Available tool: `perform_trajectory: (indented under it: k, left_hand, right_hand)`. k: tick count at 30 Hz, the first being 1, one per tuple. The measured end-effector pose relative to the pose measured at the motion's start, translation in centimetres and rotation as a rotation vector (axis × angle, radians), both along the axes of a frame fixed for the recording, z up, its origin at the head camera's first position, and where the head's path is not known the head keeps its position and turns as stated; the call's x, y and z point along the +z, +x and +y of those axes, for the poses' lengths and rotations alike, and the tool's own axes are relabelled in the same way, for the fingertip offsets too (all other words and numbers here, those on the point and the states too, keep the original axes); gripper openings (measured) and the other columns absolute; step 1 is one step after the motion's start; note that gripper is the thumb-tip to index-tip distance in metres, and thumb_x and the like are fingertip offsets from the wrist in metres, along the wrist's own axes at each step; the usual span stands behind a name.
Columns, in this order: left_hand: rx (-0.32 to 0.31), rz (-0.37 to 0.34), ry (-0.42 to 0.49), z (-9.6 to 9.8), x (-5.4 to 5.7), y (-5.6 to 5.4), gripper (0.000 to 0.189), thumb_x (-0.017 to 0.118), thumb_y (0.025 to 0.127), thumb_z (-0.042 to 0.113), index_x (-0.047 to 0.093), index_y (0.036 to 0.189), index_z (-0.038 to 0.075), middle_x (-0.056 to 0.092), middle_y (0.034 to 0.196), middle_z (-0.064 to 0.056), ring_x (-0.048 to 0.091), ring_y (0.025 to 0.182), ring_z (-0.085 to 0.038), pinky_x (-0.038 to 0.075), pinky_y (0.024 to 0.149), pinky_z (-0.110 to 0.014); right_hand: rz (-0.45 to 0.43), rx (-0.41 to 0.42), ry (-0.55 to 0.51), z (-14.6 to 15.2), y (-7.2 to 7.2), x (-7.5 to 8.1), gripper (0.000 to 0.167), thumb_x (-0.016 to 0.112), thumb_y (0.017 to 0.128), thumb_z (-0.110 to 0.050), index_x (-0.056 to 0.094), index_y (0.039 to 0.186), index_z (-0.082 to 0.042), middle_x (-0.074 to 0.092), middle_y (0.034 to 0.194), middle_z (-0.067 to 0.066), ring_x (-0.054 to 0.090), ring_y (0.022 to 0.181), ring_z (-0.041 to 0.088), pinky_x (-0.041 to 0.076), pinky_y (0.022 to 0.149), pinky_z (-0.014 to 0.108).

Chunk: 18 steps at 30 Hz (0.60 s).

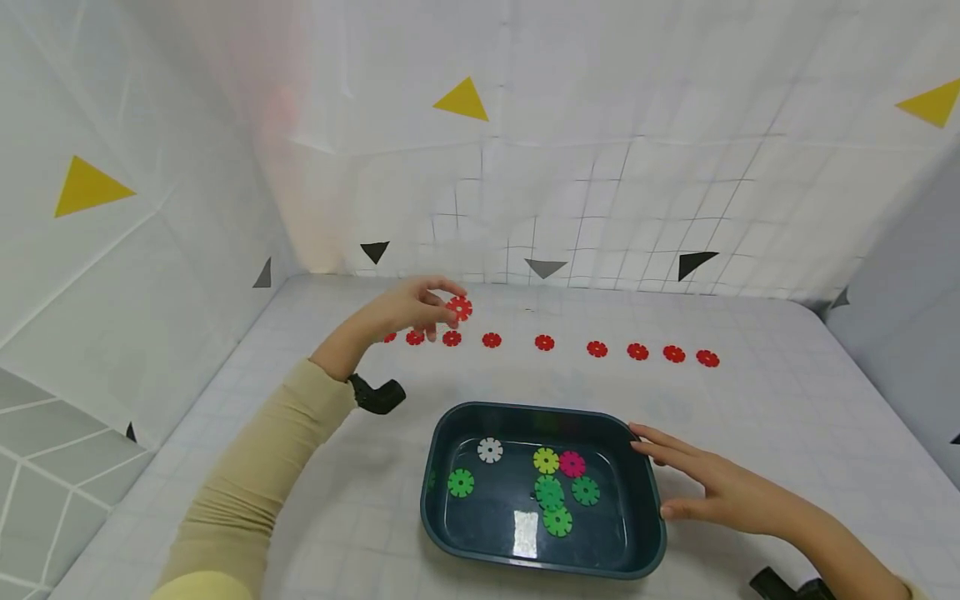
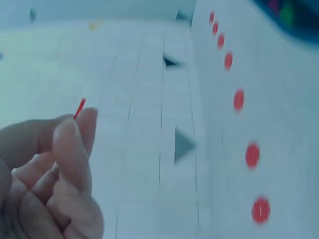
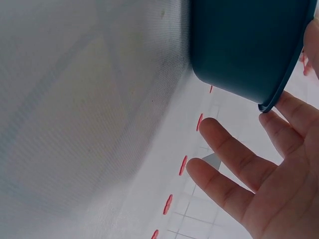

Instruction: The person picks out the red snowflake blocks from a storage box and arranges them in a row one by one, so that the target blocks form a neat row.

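My left hand (image 1: 405, 310) is raised over the left part of a row of red discs (image 1: 544, 342). It pinches a red notched, flower-shaped disc (image 1: 460, 308) between thumb and fingertips; the left wrist view catches this disc (image 2: 79, 108) edge-on. At the right end of a dark teal tub (image 1: 480, 537), my right hand (image 1: 723, 493) touches the rim with spread fingers. From the right wrist view, that hand (image 3: 271, 172) has its fingers extended, some at the tub's rim and two free of it. Part of the row's left end is hidden behind my left hand.
Inside the tub lie a white disc (image 1: 491, 450), a yellow disc (image 1: 546, 460), a pink disc (image 1: 572, 464) and several green discs (image 1: 586, 491). White sheeting with yellow and dark triangles (image 1: 465, 100) walls the table (image 1: 360, 500) at the back and sides.
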State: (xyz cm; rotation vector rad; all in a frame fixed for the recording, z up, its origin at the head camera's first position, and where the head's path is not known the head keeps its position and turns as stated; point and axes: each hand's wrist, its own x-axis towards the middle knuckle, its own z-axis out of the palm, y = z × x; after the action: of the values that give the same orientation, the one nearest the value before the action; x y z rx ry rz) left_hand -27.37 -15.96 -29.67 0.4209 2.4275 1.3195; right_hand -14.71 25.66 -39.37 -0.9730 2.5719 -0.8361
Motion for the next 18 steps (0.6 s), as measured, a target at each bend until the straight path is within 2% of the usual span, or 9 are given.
perform_trajectory:
  k: [2, 5, 12, 18]
  left_hand:
    - [0.088, 0.008, -0.007, -1.4, 0.0, -0.6, 0.039, 0.061, 0.088, 0.019, 0.051, 0.125, 0.017, 0.065, 0.100, -0.015, 0.059, 0.065, -0.025, 0.047, 0.061, -0.027]
    - [0.187, 0.024, -0.006, -3.2, -0.4, -1.2, 0.041, 0.061, 0.087, 0.019, 0.049, 0.126, 0.016, 0.064, 0.102, -0.016, 0.060, 0.063, -0.022, 0.047, 0.061, -0.025]
    - [0.333, 0.049, 0.021, -7.1, -2.3, -2.0, 0.048, 0.062, 0.088, 0.025, 0.045, 0.131, 0.014, 0.063, 0.107, -0.013, 0.063, 0.069, -0.018, 0.047, 0.065, -0.025]
    - [0.491, 0.053, 0.087, -9.7, -4.1, -2.3, 0.052, 0.061, 0.088, 0.023, 0.041, 0.136, 0.012, 0.057, 0.116, -0.015, 0.062, 0.062, -0.008, 0.047, 0.065, -0.023]
  right_hand:
    - [-0.009, -0.003, -0.005, 0.0, 0.0, 0.0, 0.068, 0.065, 0.081, -0.041, 0.038, 0.140, -0.020, 0.028, 0.147, 0.010, 0.020, 0.116, -0.022, 0.051, 0.077, 0.042]
    - [-0.015, -0.006, -0.006, -0.1, 0.0, 0.0, 0.068, 0.065, 0.081, -0.040, 0.038, 0.140, -0.020, 0.029, 0.147, 0.012, 0.022, 0.116, -0.021, 0.050, 0.077, 0.043]
    - [-0.020, -0.009, -0.001, -0.1, -0.1, 0.0, 0.068, 0.064, 0.081, -0.041, 0.038, 0.140, -0.021, 0.028, 0.146, 0.012, 0.020, 0.116, -0.021, 0.050, 0.077, 0.045]
    - [-0.007, -0.006, 0.003, -0.1, 0.0, 0.0, 0.068, 0.064, 0.081, -0.041, 0.038, 0.140, -0.021, 0.029, 0.146, 0.011, 0.020, 0.116, -0.021, 0.050, 0.078, 0.044]
